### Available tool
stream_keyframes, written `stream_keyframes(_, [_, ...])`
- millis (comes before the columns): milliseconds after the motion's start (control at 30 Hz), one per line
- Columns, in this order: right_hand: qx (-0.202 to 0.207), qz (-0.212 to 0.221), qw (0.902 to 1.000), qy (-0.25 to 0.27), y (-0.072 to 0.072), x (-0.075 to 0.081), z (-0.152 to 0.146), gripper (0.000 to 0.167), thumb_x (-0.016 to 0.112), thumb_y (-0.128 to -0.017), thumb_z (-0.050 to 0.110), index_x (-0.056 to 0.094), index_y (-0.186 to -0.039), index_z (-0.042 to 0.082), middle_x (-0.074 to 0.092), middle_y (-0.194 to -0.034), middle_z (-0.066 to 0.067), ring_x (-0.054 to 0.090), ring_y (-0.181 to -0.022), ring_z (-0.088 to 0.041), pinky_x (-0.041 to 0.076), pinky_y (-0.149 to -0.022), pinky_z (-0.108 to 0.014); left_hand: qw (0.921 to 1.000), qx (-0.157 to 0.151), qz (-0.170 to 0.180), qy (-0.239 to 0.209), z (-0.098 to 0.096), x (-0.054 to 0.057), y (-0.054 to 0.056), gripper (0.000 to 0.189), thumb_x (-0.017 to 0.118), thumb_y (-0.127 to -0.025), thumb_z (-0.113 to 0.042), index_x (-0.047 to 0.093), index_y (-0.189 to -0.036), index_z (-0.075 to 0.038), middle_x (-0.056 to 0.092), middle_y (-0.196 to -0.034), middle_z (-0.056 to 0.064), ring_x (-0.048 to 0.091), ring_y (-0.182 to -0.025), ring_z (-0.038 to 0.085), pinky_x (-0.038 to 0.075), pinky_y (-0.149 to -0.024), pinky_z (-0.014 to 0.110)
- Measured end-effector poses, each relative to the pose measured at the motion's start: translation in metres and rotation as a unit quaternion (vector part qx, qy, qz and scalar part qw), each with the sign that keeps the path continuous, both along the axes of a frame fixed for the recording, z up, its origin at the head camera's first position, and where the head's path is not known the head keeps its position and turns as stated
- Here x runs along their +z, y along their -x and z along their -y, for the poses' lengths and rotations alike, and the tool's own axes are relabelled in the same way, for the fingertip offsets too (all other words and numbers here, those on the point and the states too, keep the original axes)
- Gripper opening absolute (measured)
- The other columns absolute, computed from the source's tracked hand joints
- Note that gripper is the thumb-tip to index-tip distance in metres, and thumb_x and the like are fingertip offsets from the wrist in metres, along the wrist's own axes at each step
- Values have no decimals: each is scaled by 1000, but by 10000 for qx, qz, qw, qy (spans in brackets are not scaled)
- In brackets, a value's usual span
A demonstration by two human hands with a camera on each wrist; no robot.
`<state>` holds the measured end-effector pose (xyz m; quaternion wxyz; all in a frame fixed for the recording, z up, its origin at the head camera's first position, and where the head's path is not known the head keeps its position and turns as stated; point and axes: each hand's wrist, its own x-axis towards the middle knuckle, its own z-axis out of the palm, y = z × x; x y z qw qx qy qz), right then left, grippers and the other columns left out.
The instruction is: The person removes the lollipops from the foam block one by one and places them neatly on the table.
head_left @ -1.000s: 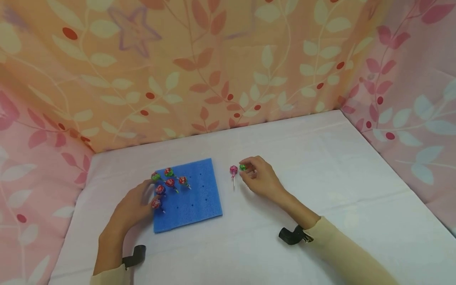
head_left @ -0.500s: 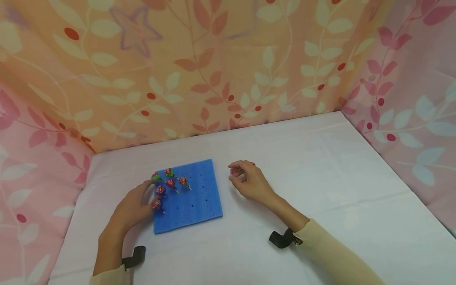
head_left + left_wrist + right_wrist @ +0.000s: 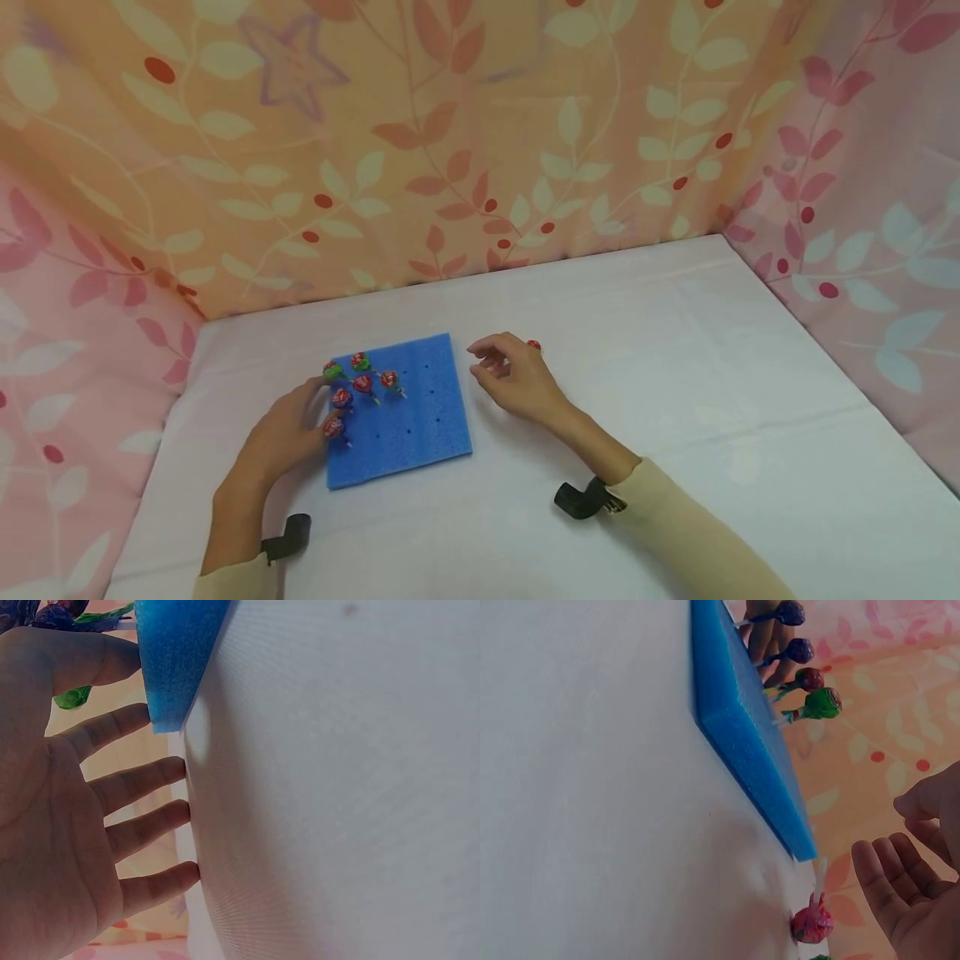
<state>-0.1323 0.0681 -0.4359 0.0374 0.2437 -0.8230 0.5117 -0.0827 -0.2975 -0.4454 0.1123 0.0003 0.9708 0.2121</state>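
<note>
A blue foam board [image 3: 420,433] with small holes lies flat, with several wrapped lollipops [image 3: 363,384] stuck in its left and back part. My left hand [image 3: 285,429] is at the board's left edge. In the left wrist view its thumb and index finger touch the foam, and its other fingertips rest on the table. My right hand [image 3: 521,379] hovers right of the board, fingers loosely bent, with nothing visible between them. Near it, the right wrist view shows a pink lollipop [image 3: 814,922] lying on the table, hidden in the head view by the hand.
A red lollipop [image 3: 533,345] shows just behind my right hand. A sliver of a green wrapper [image 3: 821,958] shows at the bottom of the right wrist view. The white-covered table [image 3: 675,350] is bounded by patterned curtains [image 3: 450,125] at the back and sides.
My right hand has moved left, from beside the green lollipop, past the pink one, toward the board. A red lollipop has come into view behind it. My left hand stays at the board.
</note>
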Motion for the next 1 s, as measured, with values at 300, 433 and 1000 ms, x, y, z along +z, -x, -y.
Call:
stream_keyframes(300, [408,63,9991,-116,0,0,25,29,71,-99,9,68,-126,1,71,-120,-20,73,-104,-25,66,-87,-33,10000,6,46,11,-2,-1,2,73,65,-99,-32,36,-162,-8,45,-163,27,38,-151,56,34,-117,79])
stream_keyframes(433, [599,96,9981,-121,-1,-2,38,30,71,-99,9,66,-127,-1,71,-120,-21,72,-105,-27,67,-88,-34,10000,-19,12,-9,-3,-1,3,72,66,-98,-31,38,-161,-8,46,-162,27,39,-150,56,35,-117,78])
stream_keyframes(1000, [1024,37,9942,-311,2,-8,81,42,72,-98,9,60,-138,-1,70,-126,-19,73,-112,-28,63,-100,-36,9999,-42,-22,-98,1,-1,2,72,66,-97,-28,38,-161,-9,46,-162,27,38,-151,55,33,-117,79])
